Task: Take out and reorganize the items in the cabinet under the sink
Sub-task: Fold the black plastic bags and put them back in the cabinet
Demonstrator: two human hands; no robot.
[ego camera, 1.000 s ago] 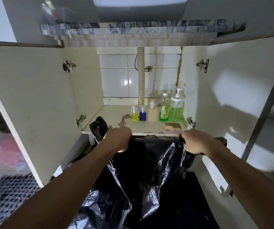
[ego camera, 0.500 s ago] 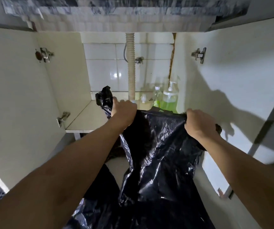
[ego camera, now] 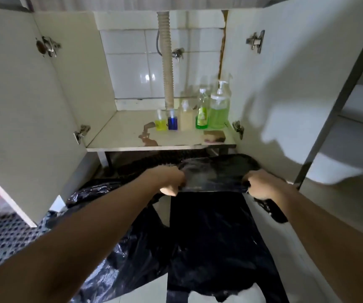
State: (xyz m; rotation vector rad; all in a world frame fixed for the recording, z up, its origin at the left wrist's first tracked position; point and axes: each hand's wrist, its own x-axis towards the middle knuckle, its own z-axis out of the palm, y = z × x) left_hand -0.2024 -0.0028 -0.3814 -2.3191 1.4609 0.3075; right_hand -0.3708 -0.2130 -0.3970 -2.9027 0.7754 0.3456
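Left hand [ego camera: 169, 179] and right hand [ego camera: 261, 184] each curl their fingers round the top edge of a black plastic bag [ego camera: 211, 232], pinching it taut between them just below and in front of the open cabinet under the sink; the rest of the bag hangs down and spreads over the pale floor [ego camera: 145, 289], with more crumpled black plastic lying to the left. Both cabinet doors stand open, the left door [ego camera: 23, 119] and the right door [ego camera: 289, 101] swung outward with metal hinges showing. On the cabinet shelf [ego camera: 119, 136], toward the back right, 5 bottles stand in a row: a small yellow bottle [ego camera: 160, 124], just beside it a small blue bottle [ego camera: 172, 121], then a beige bottle [ego camera: 185, 119], a slim green bottle [ego camera: 202, 114] and, at the right end, a large pump bottle [ego camera: 219, 110] of green liquid. A sponge [ego camera: 214, 136] lies near the front right corner of the shelf, apart from the bottles. A brown stain marks the shelf left of the yellow bottle. A corrugated drain hose [ego camera: 167, 60] runs down the white tiled back wall behind the bottles, with a small valve just to its right. A patterned mat [ego camera: 1, 237] lies on the floor at the far left
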